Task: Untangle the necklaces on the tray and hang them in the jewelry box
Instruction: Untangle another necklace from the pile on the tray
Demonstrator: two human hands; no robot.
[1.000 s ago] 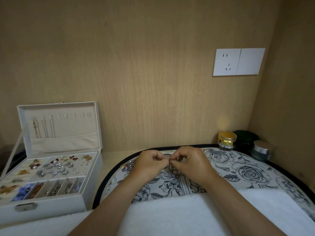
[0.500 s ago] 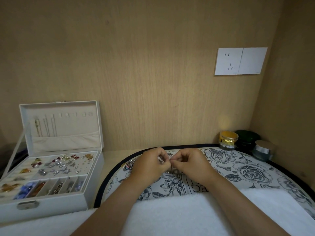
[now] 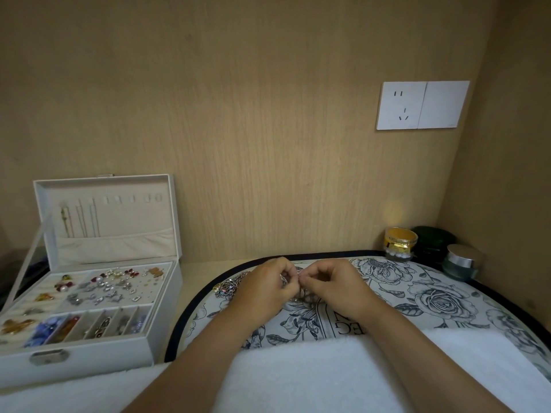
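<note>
A: Pinching fingertips of your left hand (image 3: 265, 286) and right hand (image 3: 334, 283) met on a fine necklace chain (image 3: 284, 278), centre frame, above the tray (image 3: 423, 296).
B: Risk: had you pulled hard, the knot could have tightened or links snapped. Your jewelry box (image 3: 89, 360) stood open, lower left.

Left hand (image 3: 265, 289) and right hand (image 3: 334, 286), fingers curled, pinch a thin silver necklace chain (image 3: 286, 278) between them above the floral-printed, black-rimmed oval tray (image 3: 432, 299). An open white jewelry box (image 3: 89, 353) stands at left, with hanging chains (image 3: 86, 219) inside its lid.
</note>
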